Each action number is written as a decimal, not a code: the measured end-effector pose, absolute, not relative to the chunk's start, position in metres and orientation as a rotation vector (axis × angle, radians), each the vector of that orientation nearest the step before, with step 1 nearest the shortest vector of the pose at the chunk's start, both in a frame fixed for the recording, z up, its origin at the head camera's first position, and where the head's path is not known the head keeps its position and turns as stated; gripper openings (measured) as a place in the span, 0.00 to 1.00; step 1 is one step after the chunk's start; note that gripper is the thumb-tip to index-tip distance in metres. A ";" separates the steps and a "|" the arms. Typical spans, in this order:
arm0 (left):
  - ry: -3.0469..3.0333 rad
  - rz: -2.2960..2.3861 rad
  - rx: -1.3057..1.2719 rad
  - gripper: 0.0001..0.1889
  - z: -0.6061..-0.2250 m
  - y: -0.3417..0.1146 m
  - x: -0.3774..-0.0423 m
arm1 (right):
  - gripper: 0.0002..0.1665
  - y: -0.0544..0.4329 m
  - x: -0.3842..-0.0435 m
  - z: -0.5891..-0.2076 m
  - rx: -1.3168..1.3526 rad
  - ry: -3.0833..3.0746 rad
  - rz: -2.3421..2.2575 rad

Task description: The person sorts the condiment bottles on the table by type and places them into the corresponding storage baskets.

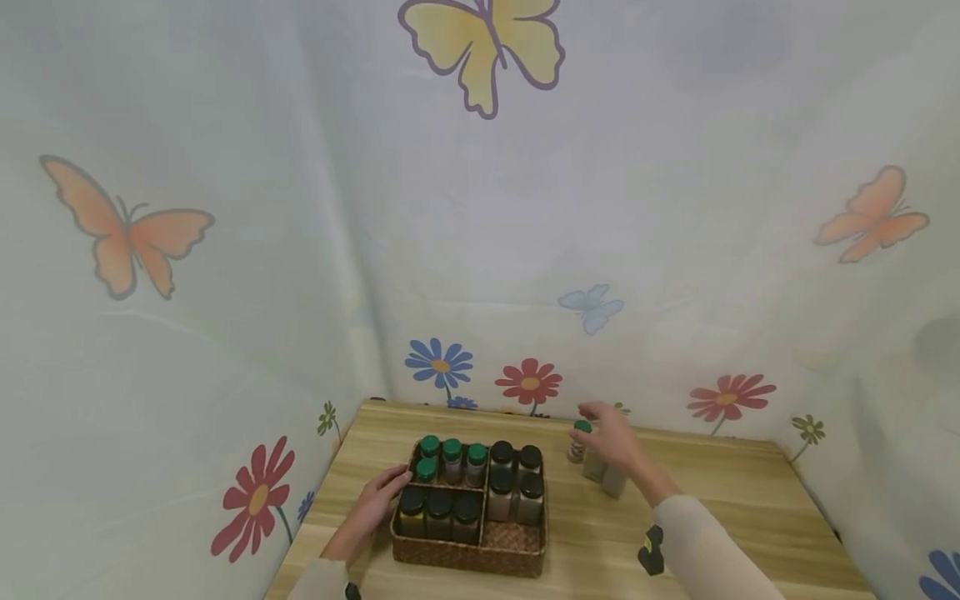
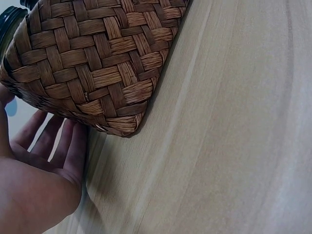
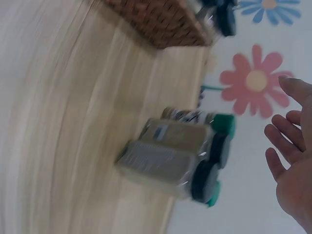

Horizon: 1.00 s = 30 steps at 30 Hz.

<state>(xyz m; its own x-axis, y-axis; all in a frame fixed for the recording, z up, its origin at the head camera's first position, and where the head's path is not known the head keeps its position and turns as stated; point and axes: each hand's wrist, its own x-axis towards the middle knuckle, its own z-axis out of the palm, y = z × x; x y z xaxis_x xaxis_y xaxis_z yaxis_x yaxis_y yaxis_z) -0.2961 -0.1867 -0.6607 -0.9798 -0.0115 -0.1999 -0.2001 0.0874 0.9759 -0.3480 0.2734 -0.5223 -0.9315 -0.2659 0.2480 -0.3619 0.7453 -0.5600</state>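
A brown woven basket [image 1: 467, 553] with compartments stands on the table. My left hand [image 1: 375, 502] rests at its left side, and in the left wrist view its straight fingers [image 2: 61, 141] reach along the woven wall. To the right of the basket my right hand [image 1: 613, 440] hovers over a small group of spice containers, its fingers spread and holding nothing. The group has a green-capped bottle [image 3: 187, 116] and two square jars with dark lids, the nearer jar [image 3: 158, 163] and the farther jar [image 3: 183, 136]. Another green cap [image 3: 214, 194] peeks out behind them.
Several green-capped bottles [image 1: 452, 462] fill the basket's back left section. Three black-lidded jars [image 1: 439, 517] stand in front of them. The right section has several black-lidded jars [image 1: 501, 496] and a bare woven floor at its front. A printed curtain [image 1: 480, 250] borders the wooden table [image 1: 720, 483].
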 end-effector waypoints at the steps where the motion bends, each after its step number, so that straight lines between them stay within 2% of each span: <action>1: 2.209 2.025 -0.210 0.42 -0.660 -0.187 -0.296 | 0.33 0.275 -0.349 -0.524 0.495 -2.801 0.932; 14: 2.202 2.017 -0.206 0.42 -0.661 -0.191 -0.302 | 0.46 0.278 -0.360 -0.543 0.490 -2.958 0.662; 24: 2.166 2.006 -0.248 0.44 -0.666 -0.191 -0.307 | 0.53 0.279 -0.363 -0.554 0.517 -3.023 0.659; 30: 2.154 2.029 -0.240 0.44 -0.666 -0.191 -0.309 | 0.53 0.276 -0.364 -0.555 0.515 -3.018 0.632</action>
<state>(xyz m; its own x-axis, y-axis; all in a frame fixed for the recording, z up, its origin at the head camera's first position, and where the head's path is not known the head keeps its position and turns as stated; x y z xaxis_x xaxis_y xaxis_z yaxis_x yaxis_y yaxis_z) -0.3086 -0.1914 -0.6656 -0.9722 0.0009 -0.2343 -0.2339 0.0602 0.9704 -0.3639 0.2758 -0.5555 -0.9456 -0.3149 0.0813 -0.3210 0.8640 -0.3880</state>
